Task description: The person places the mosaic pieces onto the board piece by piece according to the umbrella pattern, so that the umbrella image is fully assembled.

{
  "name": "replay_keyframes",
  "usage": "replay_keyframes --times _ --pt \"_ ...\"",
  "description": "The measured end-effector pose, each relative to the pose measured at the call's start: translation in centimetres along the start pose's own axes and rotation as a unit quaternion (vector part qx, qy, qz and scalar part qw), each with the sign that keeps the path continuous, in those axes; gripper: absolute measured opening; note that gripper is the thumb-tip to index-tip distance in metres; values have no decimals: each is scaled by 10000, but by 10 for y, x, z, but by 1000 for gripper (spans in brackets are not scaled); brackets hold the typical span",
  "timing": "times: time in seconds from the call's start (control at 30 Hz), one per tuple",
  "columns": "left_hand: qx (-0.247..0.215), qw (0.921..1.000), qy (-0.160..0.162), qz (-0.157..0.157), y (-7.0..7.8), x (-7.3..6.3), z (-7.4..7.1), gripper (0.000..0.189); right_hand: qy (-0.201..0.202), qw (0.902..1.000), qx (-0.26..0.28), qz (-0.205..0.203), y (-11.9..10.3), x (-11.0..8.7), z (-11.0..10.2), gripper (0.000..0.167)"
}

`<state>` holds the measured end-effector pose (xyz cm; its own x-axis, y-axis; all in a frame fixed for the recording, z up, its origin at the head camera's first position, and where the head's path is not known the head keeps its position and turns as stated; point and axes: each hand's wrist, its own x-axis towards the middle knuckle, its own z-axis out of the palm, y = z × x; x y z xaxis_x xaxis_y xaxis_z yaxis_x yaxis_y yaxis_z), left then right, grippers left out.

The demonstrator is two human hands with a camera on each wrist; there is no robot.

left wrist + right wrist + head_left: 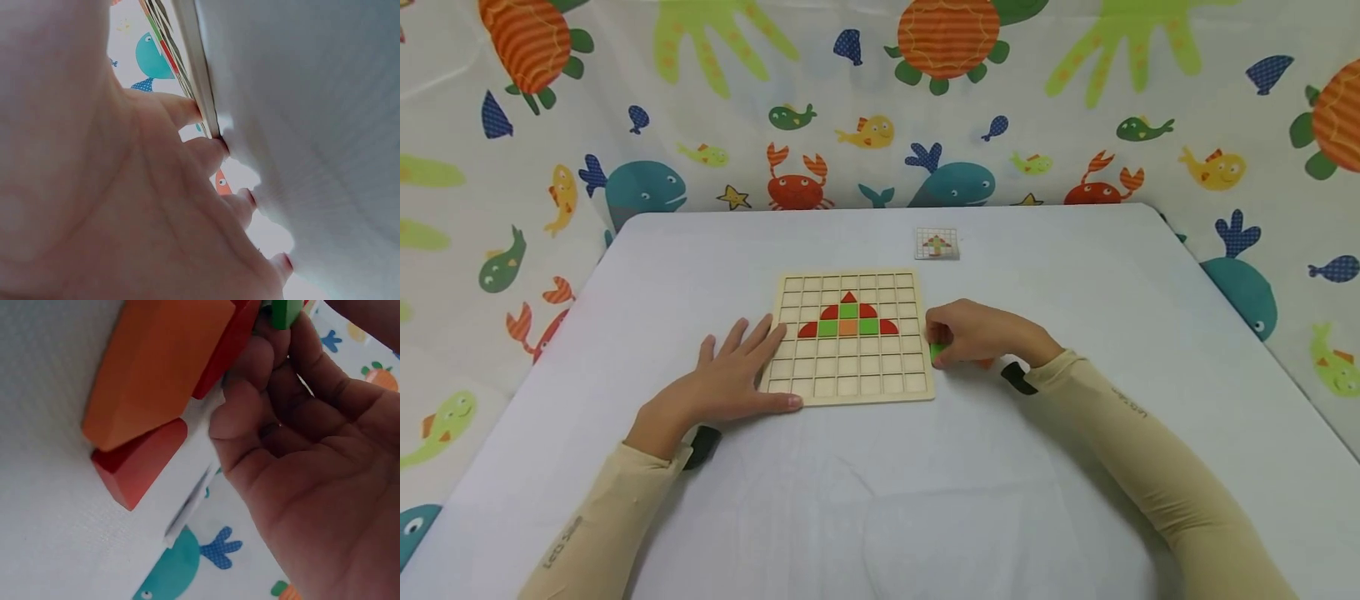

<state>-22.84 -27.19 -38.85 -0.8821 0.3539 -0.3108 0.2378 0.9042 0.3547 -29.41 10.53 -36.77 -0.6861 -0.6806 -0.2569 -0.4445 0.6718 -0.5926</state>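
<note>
Left hand, fingers spread, rests on the left edge of one board, towards the far edge of the table. Right hand pinches one green block at its right edge; a slack pinch could drop it. Set: five red pieces, three green squares, one orange square. Loose: one orange block, two red blocks. Beyond: one card.

Tabletop play setup, sea-creature backdrop, white-draped table, puzzle board
</note>
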Motion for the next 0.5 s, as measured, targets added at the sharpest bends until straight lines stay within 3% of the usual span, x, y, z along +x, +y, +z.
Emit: replay_keyframes --times 0.17,0.27,0.4,0.5 --pt "3 10000 -9 -5 1 0 -2 123 784 9962 89 -370 0 3 -1 14" --pt "14 10000 5 8 1 -1 -3 123 1114 9925 326 -373 -4 4 -2 5" --pt "22 10000 -7 1 1 -1 -2 124 1140 9843 1341 -149 -15 6 -1 11" --pt "21 10000 -28 -29 0 0 -1 124 1129 9645 2388 -38 -26 8 -1 13"
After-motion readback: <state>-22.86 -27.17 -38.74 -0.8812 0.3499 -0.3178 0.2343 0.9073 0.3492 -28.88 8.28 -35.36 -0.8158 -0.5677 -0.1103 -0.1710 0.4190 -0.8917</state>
